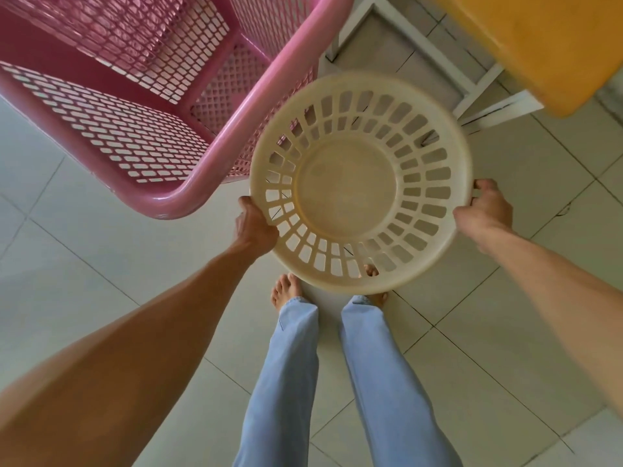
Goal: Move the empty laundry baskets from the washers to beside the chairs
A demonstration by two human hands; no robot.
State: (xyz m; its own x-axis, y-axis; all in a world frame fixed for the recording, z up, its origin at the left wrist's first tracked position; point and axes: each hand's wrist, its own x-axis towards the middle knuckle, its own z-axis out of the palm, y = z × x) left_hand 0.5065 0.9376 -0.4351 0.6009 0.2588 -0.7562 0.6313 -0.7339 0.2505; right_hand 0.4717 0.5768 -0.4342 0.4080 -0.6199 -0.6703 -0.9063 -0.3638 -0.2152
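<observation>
A round cream laundry basket point(347, 187) with slotted walls hangs empty above the tiled floor, right in front of me. My left hand point(254, 225) grips its rim on the left side. My right hand point(487, 208) grips the rim on the right side. A large pink perforated basket point(111, 129) stands at the upper left, its rounded corner just beside the cream basket. It looks empty too.
A yellow seat point(539, 45) on a white frame point(485, 79) stands at the upper right, close behind the cream basket. My bare feet and jeans-clad legs point(381, 382) are directly below it. Pale floor tiles point(84, 251) spread to the left and right.
</observation>
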